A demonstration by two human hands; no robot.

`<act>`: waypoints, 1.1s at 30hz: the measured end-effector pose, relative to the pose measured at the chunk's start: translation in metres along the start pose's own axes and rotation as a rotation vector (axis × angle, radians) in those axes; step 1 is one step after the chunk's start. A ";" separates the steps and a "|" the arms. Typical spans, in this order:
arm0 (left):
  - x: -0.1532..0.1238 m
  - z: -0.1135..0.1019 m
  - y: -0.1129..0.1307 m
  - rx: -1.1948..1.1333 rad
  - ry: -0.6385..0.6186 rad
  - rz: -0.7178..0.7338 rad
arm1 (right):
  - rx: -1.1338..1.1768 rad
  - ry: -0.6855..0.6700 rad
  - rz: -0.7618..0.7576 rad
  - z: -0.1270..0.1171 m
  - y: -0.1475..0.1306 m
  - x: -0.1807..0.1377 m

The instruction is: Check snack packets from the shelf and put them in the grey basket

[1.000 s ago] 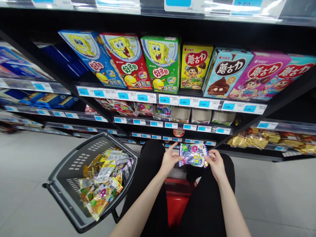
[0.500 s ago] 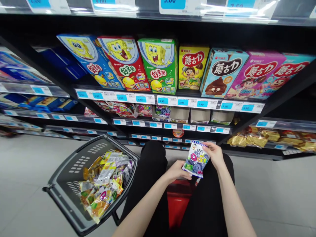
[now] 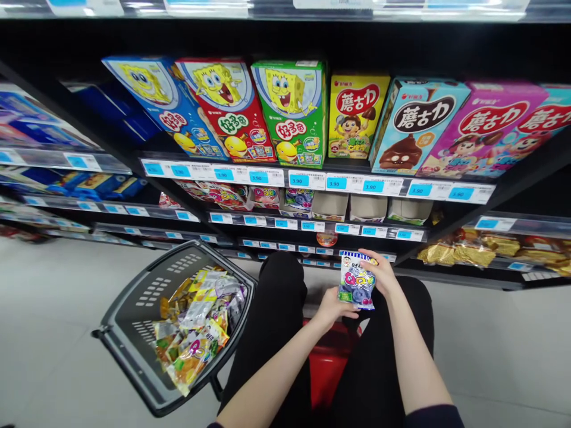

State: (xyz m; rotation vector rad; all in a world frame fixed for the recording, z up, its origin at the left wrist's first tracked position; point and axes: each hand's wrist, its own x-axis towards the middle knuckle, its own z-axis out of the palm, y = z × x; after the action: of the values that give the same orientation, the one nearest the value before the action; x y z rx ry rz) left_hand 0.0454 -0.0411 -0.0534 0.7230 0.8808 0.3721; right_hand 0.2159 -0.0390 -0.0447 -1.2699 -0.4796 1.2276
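Observation:
Between my knees I hold up a small bag of gummy candy (image 3: 357, 282), white and purple with blueberries printed on its front. My left hand (image 3: 335, 306) grips its lower left corner. Around its upper right edge are the fingers of my right hand (image 3: 378, 273). The bag stands nearly upright, its printed side facing me. At my left, a grey shopping basket (image 3: 129, 351) holds several candy bags (image 3: 196, 351) in yellow, orange and purple wrappers.
Shelves ahead carry cartoon snack boxes (image 3: 292, 113) above a price rail (image 3: 307, 178). Below it are candy bags (image 3: 298, 199) and open cardboard display trays (image 3: 368, 208). Gold packets (image 3: 473, 252) lie at the right. Something red (image 3: 328, 371) shows between my legs.
The candy bag has turned a little more upright in my two hands. My view has shifted slightly, so the basket and shelves appear farther right.

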 end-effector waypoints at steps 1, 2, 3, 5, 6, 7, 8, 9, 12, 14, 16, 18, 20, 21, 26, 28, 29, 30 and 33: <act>0.000 0.000 0.000 0.000 0.004 -0.003 | -0.010 0.023 -0.011 -0.001 0.001 0.000; 0.001 0.001 0.000 -0.002 0.008 -0.005 | -0.026 0.058 -0.032 -0.002 0.003 0.001; 0.002 0.001 -0.001 -0.005 0.013 -0.003 | -0.045 0.098 -0.059 -0.003 0.005 0.002; 0.004 0.000 -0.003 -0.006 0.032 0.005 | -0.087 0.170 -0.105 -0.005 0.009 0.003; 0.005 0.000 -0.005 -0.001 0.041 0.009 | -0.107 0.194 -0.121 -0.006 0.011 0.004; 0.006 0.000 -0.006 0.006 0.044 0.012 | -0.124 0.212 -0.133 -0.006 0.012 0.004; 0.006 -0.001 -0.007 0.012 0.043 0.012 | -0.138 0.223 -0.141 -0.006 0.013 0.004; 0.006 -0.001 -0.007 0.017 0.036 0.008 | -0.147 0.233 -0.145 -0.006 0.013 0.004; 0.005 0.000 -0.005 0.000 0.006 -0.003 | -0.137 0.238 -0.149 -0.006 0.012 0.002; 0.003 0.001 -0.003 -0.031 -0.010 -0.004 | -0.112 0.238 -0.147 -0.005 0.011 0.001; 0.002 0.001 0.000 -0.053 -0.027 -0.009 | -0.083 0.257 -0.135 -0.005 0.011 0.000; 0.001 0.001 0.002 -0.049 -0.040 -0.027 | -0.061 0.281 -0.122 -0.006 0.011 0.001; 0.002 0.000 0.002 -0.036 -0.055 -0.038 | -0.046 0.294 -0.115 -0.007 0.011 0.002; 0.003 -0.001 0.002 -0.032 -0.066 -0.036 | -0.043 0.295 -0.114 -0.007 0.012 0.002; 0.006 -0.002 -0.001 -0.019 -0.086 -0.013 | -0.044 0.304 -0.098 -0.010 0.012 0.002; 0.007 -0.003 -0.001 -0.015 -0.069 -0.016 | -0.048 0.301 -0.092 -0.010 0.013 0.003; 0.007 -0.003 -0.001 -0.012 -0.060 -0.018 | -0.051 0.298 -0.094 -0.010 0.014 0.003; 0.008 -0.003 -0.001 -0.010 -0.051 -0.018 | -0.055 0.298 -0.097 -0.010 0.014 0.004; 0.009 -0.003 -0.001 0.014 -0.023 -0.019 | -0.060 0.303 -0.108 -0.009 0.014 0.004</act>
State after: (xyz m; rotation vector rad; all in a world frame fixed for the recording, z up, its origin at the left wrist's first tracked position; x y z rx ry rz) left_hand 0.0480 -0.0353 -0.0604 0.7297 0.8686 0.3406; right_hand 0.2188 -0.0417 -0.0608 -1.4338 -0.3610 0.9162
